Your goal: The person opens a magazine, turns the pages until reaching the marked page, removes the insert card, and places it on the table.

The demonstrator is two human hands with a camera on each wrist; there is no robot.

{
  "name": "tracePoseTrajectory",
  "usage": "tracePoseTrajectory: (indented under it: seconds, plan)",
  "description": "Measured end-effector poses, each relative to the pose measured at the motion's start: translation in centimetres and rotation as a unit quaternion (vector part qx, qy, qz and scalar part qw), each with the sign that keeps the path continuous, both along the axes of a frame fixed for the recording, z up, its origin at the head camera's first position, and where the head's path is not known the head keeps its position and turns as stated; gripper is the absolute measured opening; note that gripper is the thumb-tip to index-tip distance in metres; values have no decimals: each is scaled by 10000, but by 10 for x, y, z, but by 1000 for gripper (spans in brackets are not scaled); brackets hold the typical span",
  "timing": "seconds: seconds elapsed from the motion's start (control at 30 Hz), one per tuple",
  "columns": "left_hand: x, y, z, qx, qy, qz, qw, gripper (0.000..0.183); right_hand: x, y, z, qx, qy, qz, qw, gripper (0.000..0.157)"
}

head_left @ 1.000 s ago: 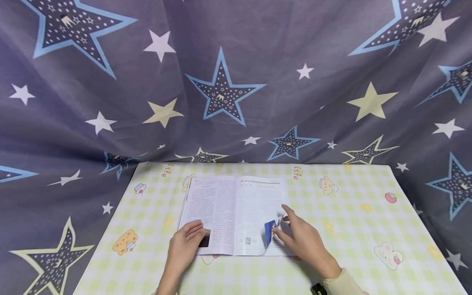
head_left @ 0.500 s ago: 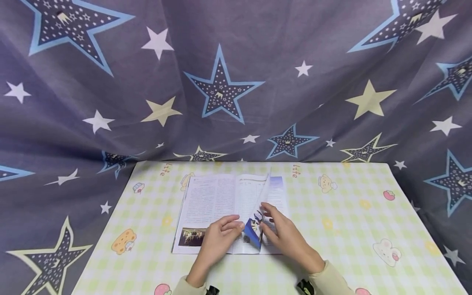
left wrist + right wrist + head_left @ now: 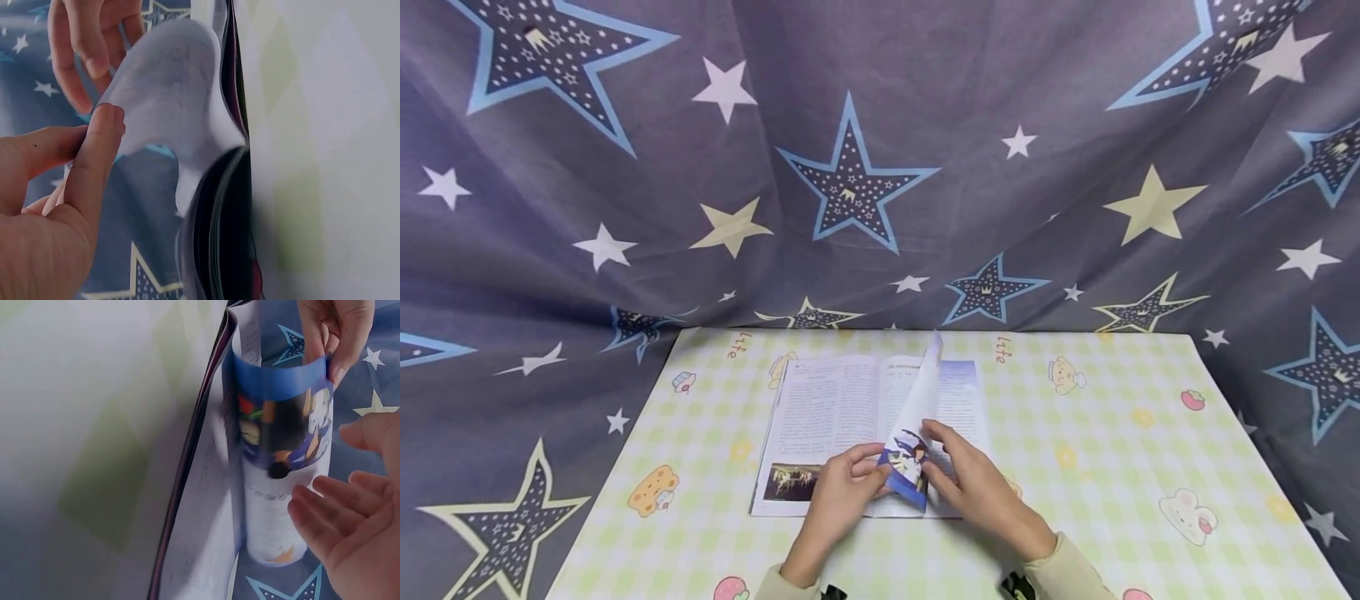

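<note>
An open magazine [image 3: 827, 400] lies flat on the table, one leaf [image 3: 917, 400] lifted and curling up from its right half. My left hand [image 3: 844, 483] pinches that leaf's edge between thumb and fingers, as the left wrist view also shows at the page [image 3: 169, 81]. Close by on the leaf's right is my right hand [image 3: 973, 487], its fingers loosely spread. In the right wrist view these fingers [image 3: 340, 512] hold nothing and stand beside the curled leaf, which carries a blue band and a coloured picture. A dark photo [image 3: 792, 482] shows at the left page's bottom.
A green-and-white checked cloth [image 3: 1112, 467] with cartoon prints covers the table. Behind and at both sides hangs a dark curtain [image 3: 1000, 83] with stars. Dark bands [image 3: 1018, 583] sit at the wrists, by the light sleeves.
My left hand has moved right from the left page and now pinches the leaf. The leaf has swung leftward off the right half. My right hand moved left with it and has released it.
</note>
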State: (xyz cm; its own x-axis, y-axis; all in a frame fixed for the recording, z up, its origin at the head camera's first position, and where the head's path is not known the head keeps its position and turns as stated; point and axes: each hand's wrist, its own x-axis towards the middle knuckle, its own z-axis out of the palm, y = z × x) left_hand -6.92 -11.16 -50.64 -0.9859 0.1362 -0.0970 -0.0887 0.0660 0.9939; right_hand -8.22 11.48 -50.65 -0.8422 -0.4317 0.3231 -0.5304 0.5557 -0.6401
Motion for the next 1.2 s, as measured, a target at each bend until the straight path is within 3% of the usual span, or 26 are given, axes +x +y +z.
tracePoseTrajectory:
  seconds: [0.17,0.3,0.43,0.6,0.83,1.03,1.2]
  plan:
    - [0,-23,-4,-231,-37,518,9984,39,2,2,-4,617,-463,-82,9970,72]
    - [4,-47,-4,-639,13,1014,9928,37,3,5,-9,1299,-848,246,9876,81]
    - [9,-69,-2,-1001,-114,1427,9846,34,5,7,-13,1812,-861,645,9775,85]
    - [16,-90,-2,-1503,-362,1756,9722,33,6,7,-15,2176,-673,781,9706,86]
    - [26,-107,1,-1814,-537,1945,9625,36,7,9,-15,2294,-338,776,9696,73]
    - [29,-115,1,-2121,-482,1994,9555,39,7,13,-12,2485,-48,865,9647,46]
    - [29,-117,1,-2286,-485,2083,9497,43,9,19,-11,2458,705,837,9631,23]
